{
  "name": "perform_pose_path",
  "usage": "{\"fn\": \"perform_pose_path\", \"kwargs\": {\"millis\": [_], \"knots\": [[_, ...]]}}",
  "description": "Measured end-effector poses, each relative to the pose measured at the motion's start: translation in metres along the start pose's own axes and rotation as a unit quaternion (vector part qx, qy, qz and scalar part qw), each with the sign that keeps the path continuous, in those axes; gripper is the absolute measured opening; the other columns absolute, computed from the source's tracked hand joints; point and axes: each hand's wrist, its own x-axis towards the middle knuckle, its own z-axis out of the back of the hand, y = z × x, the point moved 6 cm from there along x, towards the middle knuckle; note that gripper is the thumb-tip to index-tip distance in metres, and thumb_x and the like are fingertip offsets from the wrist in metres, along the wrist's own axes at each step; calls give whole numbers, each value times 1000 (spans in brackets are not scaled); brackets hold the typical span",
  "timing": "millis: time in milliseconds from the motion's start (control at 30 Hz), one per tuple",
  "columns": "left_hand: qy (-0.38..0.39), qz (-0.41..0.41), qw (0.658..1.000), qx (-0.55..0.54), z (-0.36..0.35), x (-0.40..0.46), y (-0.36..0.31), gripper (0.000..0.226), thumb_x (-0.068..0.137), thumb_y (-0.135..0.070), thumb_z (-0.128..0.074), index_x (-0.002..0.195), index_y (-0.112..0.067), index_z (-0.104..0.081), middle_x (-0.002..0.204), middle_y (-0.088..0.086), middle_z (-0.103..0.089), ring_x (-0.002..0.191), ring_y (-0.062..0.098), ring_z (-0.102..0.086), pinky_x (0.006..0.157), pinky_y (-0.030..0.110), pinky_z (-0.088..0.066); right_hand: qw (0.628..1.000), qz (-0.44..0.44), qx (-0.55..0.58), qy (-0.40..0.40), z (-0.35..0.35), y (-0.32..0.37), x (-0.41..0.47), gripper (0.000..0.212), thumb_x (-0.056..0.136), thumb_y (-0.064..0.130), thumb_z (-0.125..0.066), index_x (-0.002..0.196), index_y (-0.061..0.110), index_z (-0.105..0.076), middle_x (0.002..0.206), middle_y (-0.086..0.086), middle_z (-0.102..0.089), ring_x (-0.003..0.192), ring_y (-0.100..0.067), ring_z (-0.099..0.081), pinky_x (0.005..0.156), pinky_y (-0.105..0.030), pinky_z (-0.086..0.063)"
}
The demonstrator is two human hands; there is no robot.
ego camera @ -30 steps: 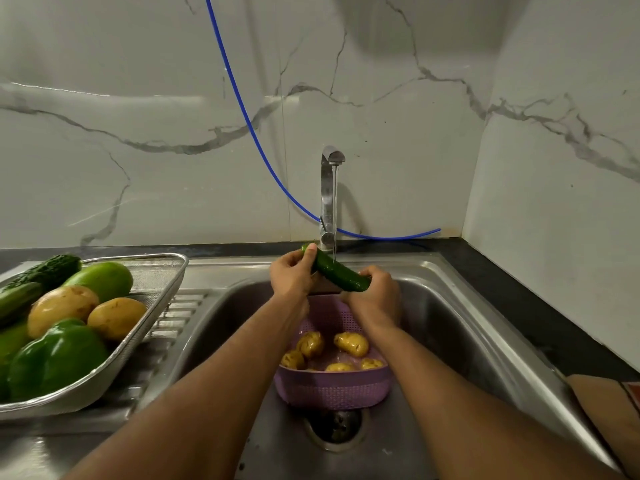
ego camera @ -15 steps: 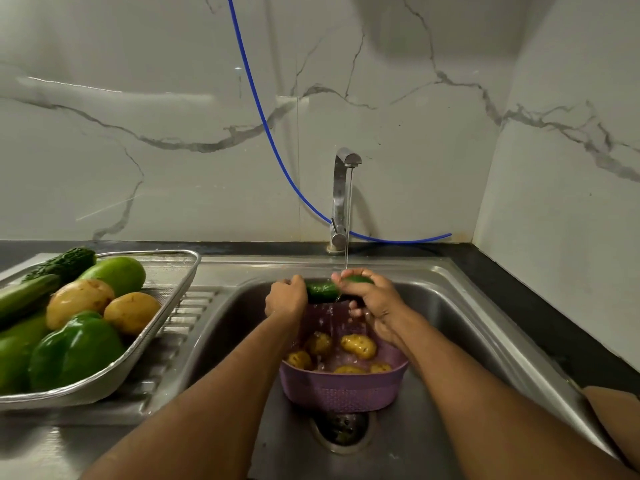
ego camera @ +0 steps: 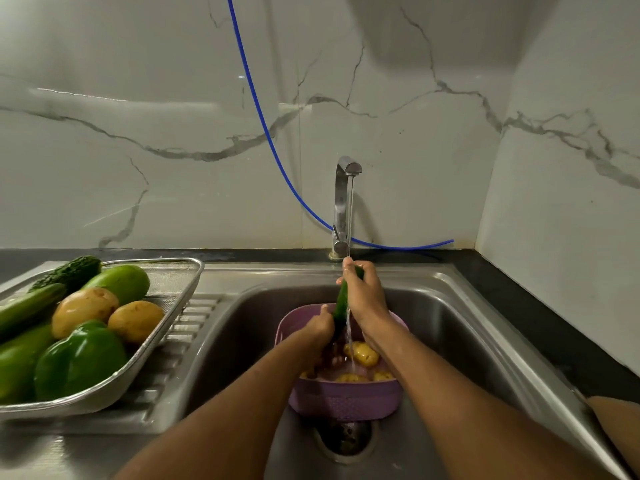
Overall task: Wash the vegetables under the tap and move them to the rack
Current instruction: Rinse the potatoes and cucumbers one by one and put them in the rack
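Note:
A dark green cucumber (ego camera: 342, 303) stands nearly upright under the running tap (ego camera: 343, 206). My right hand (ego camera: 363, 292) grips its upper end, and my left hand (ego camera: 320, 325) holds its lower end. Water runs down past it into a purple colander (ego camera: 346, 398) in the sink (ego camera: 446, 327), where several small potatoes (ego camera: 362, 353) lie. On the left drainboard sits a metal mesh rack (ego camera: 180, 289) with a green bell pepper (ego camera: 81, 358), two potatoes (ego camera: 135, 320) and long green vegetables (ego camera: 117, 282).
A blue hose (ego camera: 263, 133) hangs down the marble wall and runs behind the tap. The sink drain (ego camera: 346, 438) lies just in front of the colander. A dark countertop (ego camera: 540, 306) borders the sink at the right, with a brown object (ego camera: 616, 434) at the lower right edge.
The cucumber went from slanted across both hands to level under the water, then to nearly upright. My right hand rose to its top end; my left dropped to the bottom end.

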Motion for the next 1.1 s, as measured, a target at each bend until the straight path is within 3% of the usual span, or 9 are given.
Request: {"fn": "perform_pose_path", "kwargs": {"millis": [67,200,300,400,500,633,733,900,1100], "knots": [[30,52,997,-39,-6,3,8,80,105,-60,-12,101,0,-64,83,16,-69,74,23,-68,70,32,-59,1000,-19,15,12,-5,-2,-1,23,109,43,-43,106,23,-55,98,-7,-63,86,-18,-62,82,-35,-56],[18,78,997,-24,-6,16,13,87,97,-70,-14,108,-4,-69,101,21,-76,91,32,-74,84,40,-60,1000,-23,16,6,-3,-2,3,25,109,36,-44,100,18,-58,90,-7,-62,80,-19,-62,76,-34,-55],[30,94,995,-13,-7,11,14,78,101,-69,-12,83,-9,-59,65,8,-59,53,19,-51,51,20,-40,999,10,-22,28,-6,5,5,25,108,29,-44,92,20,-59,82,-6,-61,75,-18,-60,69,-29,-53],[74,107,991,-17,-16,0,11,75,102,-69,-11,90,-9,-54,69,6,-54,48,15,-45,40,16,-32,996,29,-77,40,-10,7,5,25,107,26,-46,90,16,-61,79,-5,-62,72,-17,-59,63,-26,-52],[126,120,984,-35,-22,-2,14,78,98,-75,-13,105,-10,-55,93,11,-61,51,15,-48,40,18,-34,990,38,-133,31,-10,5,6,26,107,31,-48,89,19,-62,80,-6,-65,69,-17,-62,65,-32,-56],[141,110,982,-53,-30,-10,7,67,103,-65,-19,87,-13,-57,65,3,-55,48,14,-43,43,17,-30,995,31,-95,13,-9,7,6,37,108,42,-43,85,20,-62,74,-2,-63,66,-15,-60,63,-31,-55],[121,102,985,-63,-28,-11,4,66,104,-64,-20,77,-14,-54,64,2,-50,46,13,-40,41,15,-29,997,2,-65,32,-14,6,5,34,109,37,-37,93,20,-62,87,-5,-60,77,-19,-58,63,-26,-49],[76,108,989,-70,-16,-9,5,66,103,-63,-22,73,-13,-53,60,2,-49,44,12,-40,39,16,-31,997,-44,-7,65,-21,6,1,26,102,30,-45,97,19,-67,99,-13,-60,88,-24,-59,72,-31,-51],[90,106,990,-26,-19,-11,7,66,103,-66,-19,87,-12,-54,67,4,-52,45,13,-44,41,18,-31,997,-49,-21,63,-15,3,5,26,103,22,-45,92,12,-66,81,-9,-61,75,-20,-58,63,-26,-50]]}}
